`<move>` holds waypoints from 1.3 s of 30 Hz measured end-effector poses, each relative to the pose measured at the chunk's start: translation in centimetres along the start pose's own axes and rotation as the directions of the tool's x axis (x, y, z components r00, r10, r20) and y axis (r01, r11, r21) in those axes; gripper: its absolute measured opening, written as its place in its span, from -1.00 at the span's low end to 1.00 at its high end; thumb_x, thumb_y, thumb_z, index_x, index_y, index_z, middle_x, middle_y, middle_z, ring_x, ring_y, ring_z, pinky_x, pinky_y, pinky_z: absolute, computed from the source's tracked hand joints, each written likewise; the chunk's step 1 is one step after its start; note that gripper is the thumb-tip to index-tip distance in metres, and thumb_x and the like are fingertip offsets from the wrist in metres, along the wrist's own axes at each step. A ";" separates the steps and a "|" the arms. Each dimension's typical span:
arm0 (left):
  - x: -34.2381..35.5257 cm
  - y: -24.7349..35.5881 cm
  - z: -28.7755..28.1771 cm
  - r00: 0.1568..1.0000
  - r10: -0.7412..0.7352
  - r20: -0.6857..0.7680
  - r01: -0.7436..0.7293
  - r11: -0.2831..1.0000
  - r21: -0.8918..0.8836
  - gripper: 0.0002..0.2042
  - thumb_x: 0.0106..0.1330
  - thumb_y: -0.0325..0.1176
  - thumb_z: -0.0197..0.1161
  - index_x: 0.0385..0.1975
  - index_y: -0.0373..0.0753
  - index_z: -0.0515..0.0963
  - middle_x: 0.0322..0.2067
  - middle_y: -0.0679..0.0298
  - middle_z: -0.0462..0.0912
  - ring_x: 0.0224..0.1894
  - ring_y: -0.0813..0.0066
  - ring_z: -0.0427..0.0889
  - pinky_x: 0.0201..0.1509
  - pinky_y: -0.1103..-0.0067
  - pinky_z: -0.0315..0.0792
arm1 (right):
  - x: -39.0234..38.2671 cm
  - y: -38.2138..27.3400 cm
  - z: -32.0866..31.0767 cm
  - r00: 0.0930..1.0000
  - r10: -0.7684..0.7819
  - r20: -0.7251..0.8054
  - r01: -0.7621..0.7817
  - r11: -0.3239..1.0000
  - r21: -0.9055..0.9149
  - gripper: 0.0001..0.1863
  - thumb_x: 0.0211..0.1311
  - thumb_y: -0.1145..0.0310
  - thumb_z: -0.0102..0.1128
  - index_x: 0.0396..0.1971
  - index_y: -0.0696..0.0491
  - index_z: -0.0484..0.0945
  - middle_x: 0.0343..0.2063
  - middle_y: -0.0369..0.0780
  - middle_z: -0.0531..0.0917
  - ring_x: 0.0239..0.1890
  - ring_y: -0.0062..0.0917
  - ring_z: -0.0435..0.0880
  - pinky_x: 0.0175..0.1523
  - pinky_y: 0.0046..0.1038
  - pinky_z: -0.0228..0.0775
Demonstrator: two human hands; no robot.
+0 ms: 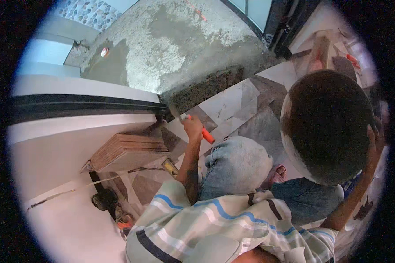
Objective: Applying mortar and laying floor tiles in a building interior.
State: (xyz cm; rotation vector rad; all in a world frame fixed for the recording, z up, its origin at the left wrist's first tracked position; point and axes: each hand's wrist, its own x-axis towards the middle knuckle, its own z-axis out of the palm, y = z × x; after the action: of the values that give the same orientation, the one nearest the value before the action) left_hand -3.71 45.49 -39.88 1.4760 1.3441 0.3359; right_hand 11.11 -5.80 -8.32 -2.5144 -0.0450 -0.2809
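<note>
My left hand (192, 128) is closed round the orange handle (208, 136) of a trowel. Its grey blade (175, 112) reaches the left end of a strip of dark wet mortar (206, 89), laid along the edge of the tiled floor. On my right, a wide round tub (286, 125) stands tilted beside my knee, with dark mortar inside. My right hand (375, 139) grips the tub's right rim, fingers partly in shadow. My jeans-covered knee (239, 164) is bent between the two hands.
Beyond the strip lies rough grey screed (158, 52) with a round drain (104, 51). A dark door frame (87, 104) and a stack of tiles (129, 149) flank my left arm. An orange-handled tool (125, 224) lies lower left; a wooden block (321, 49) sits behind the tub.
</note>
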 end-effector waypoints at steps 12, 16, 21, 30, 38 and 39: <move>0.4 5.9 1.7 0.973 0.080 0.218 -0.068 0.996 -0.062 -0.85 0.20 -0.33 0.12 -0.32 -0.23 0.38 -0.58 0.28 0.44 -0.63 0.46 0.45 -0.61 0.50 0.38 | -0.3 -0.7 0.6 0.992 0.126 -0.027 -0.121 0.982 0.144 -0.60 0.14 0.36 0.14 -0.02 0.20 0.46 0.05 -0.17 0.48 0.09 -0.44 0.42 0.22 -0.46 0.17; -3.4 15.1 0.0 0.590 0.204 0.782 -0.250 0.966 -0.063 -0.83 0.31 -0.27 0.11 -0.25 -0.23 0.41 -0.52 0.38 0.47 -0.50 0.62 0.45 -0.47 0.67 0.36 | 1.2 -0.4 0.7 0.994 0.104 -0.039 -0.087 0.948 0.305 -0.57 0.09 0.28 0.23 -0.03 0.09 0.48 -0.09 -0.21 0.57 -0.04 -0.50 0.51 0.10 -0.50 0.29; -18.2 26.1 4.4 0.126 -0.082 0.989 -0.828 0.540 0.151 -0.68 0.29 -0.16 0.11 -0.21 -0.33 0.38 -0.60 0.22 0.49 -0.51 0.45 0.53 -0.42 0.51 0.39 | 0.2 2.1 -0.2 0.995 0.054 -0.086 -0.034 0.975 0.218 -0.58 0.05 0.20 0.24 -0.09 0.07 0.52 -0.23 -0.15 0.63 -0.13 -0.48 0.57 0.01 -0.47 0.36; -25.2 19.6 24.2 -0.512 -0.142 0.847 -0.760 -0.385 -0.524 -0.60 0.18 -0.30 0.07 0.00 -0.33 0.37 -0.32 -0.05 0.59 -0.35 0.00 0.61 -0.19 0.20 0.50 | -0.4 -3.4 1.4 0.998 -0.050 0.035 0.044 0.983 0.176 -0.64 0.07 0.36 0.15 -0.09 0.12 0.52 -0.22 -0.15 0.62 -0.15 -0.49 0.56 0.05 -0.49 0.31; -29.7 14.5 21.6 -0.398 -0.402 0.825 -0.806 -0.276 -0.523 -0.76 0.21 -0.33 -0.02 -0.38 -0.28 0.60 -0.33 -0.05 0.62 -0.21 0.07 0.62 -0.19 0.24 0.51 | -1.5 0.5 -0.3 0.982 -0.138 0.128 0.083 0.928 0.364 -0.68 0.09 0.37 0.16 -0.12 0.12 0.56 -0.21 -0.22 0.64 -0.14 -0.61 0.54 0.05 -0.52 0.33; -30.2 16.0 21.4 -0.398 -0.408 0.822 -0.806 -0.274 -0.525 -0.76 0.21 -0.33 -0.02 -0.38 -0.28 0.60 -0.33 -0.05 0.62 -0.21 0.07 0.62 -0.19 0.24 0.51 | -1.4 0.6 -0.7 0.983 -0.132 0.129 0.076 0.927 0.366 -0.68 0.09 0.37 0.16 -0.12 0.12 0.56 -0.21 -0.22 0.64 -0.14 -0.61 0.54 0.05 -0.52 0.33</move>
State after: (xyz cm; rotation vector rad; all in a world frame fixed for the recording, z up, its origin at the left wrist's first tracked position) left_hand 11.66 12.50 -22.66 2.5053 -1.6059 -0.9720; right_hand 9.65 -6.63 -8.43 -2.1644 -0.2687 -0.1095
